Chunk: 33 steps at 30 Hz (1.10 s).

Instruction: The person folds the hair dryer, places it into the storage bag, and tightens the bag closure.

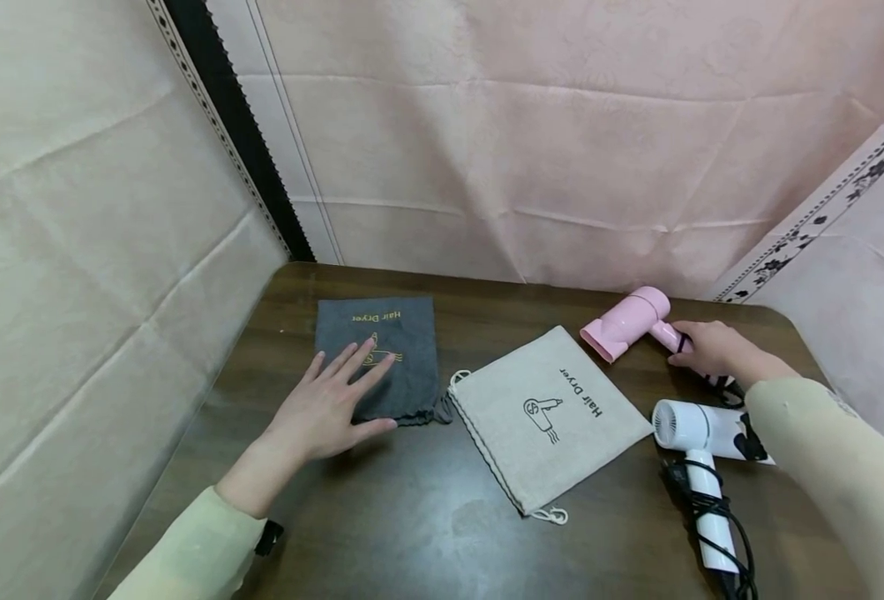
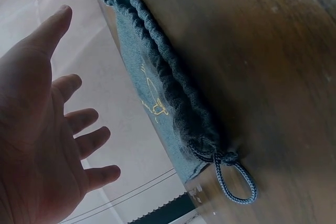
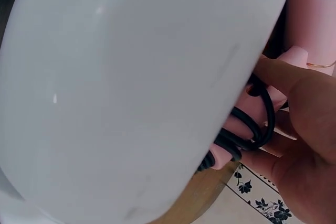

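My left hand (image 1: 329, 404) is spread, fingers straight, over the dark grey drawstring pouch (image 1: 412, 392) with gold "Hair Dryer" print. In the left wrist view the palm hangs apart from the pouch (image 2: 152, 82), whose gathered mouth and cord loop show. At the back right, my right hand (image 1: 715, 350) grips the handle of a pink hair dryer (image 1: 629, 323). The right wrist view shows thumb and fingers of the hand (image 3: 304, 124) around the pink handle (image 3: 249, 111), which has a black cord wound on it. Part of that grip is hidden by a white hair dryer (image 3: 131, 87).
A beige drawstring pouch (image 1: 501, 417) with a dryer drawing lies mid-table. The white hair dryer (image 1: 685, 425), cord wrapped round its handle, lies under my right forearm. Cloth walls (image 1: 561, 167) rise behind and beside the brown table (image 1: 427, 533).
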Each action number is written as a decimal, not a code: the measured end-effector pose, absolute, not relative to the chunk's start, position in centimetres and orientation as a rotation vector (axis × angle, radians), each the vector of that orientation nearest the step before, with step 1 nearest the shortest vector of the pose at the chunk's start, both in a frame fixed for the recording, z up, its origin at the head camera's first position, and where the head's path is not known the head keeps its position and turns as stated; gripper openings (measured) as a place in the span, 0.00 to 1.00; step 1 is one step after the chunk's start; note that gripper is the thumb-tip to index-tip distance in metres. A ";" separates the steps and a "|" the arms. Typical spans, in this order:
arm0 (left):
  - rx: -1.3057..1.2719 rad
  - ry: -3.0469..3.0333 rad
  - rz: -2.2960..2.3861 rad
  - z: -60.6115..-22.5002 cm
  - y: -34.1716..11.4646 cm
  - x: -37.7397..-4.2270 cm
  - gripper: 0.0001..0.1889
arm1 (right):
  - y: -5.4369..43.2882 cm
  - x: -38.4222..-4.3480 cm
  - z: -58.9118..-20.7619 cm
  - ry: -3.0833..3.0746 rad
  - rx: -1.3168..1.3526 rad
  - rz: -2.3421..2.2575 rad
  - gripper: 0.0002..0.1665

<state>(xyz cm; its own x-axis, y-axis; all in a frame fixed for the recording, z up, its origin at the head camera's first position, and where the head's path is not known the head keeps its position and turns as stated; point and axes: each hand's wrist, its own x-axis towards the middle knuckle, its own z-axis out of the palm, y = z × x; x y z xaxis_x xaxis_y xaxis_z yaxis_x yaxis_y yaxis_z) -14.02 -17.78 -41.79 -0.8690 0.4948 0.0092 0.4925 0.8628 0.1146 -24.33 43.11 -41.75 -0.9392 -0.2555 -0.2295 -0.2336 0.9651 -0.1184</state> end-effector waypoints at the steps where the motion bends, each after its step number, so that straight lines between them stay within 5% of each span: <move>1: 0.799 3.010 0.173 -41.8 -17.7 -14.1 0.48 | 43.1 -24.3 -41.7 2.873 -0.361 -0.129 0.37; 19: 0.863 2.982 0.135 -41.7 -16.5 -14.7 0.48 | 42.8 -23.2 -40.8 2.895 -0.327 -0.128 0.34; 33: 0.938 2.964 0.125 -41.4 -15.6 -15.1 0.48 | 40.4 -21.2 -38.2 3.070 -0.614 -0.262 0.22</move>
